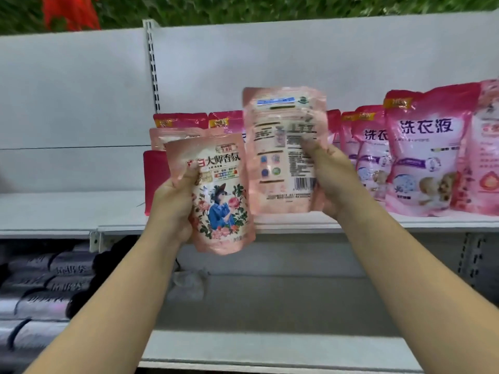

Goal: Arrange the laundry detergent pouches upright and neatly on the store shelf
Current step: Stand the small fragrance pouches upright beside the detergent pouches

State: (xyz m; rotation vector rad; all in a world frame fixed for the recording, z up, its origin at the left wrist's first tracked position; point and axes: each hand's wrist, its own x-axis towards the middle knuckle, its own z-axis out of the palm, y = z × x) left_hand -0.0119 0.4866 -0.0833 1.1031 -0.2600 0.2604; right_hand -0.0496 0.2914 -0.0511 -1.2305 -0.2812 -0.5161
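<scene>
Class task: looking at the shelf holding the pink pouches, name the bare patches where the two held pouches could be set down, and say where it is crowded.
Bare shelf board lies left of the slotted upright, beside the dark pink pouch. A narrow front strip shows under the pouch held back-out. Crowded: the pouch row at right and the stack behind the floral pouch.

We see a white metal store shelf (pixel 67 211) running across the middle of the frame. At centre and right, glossy pink detergent pouches (pixel 421 157) stand upright on it; its left stretch is bare.
</scene>
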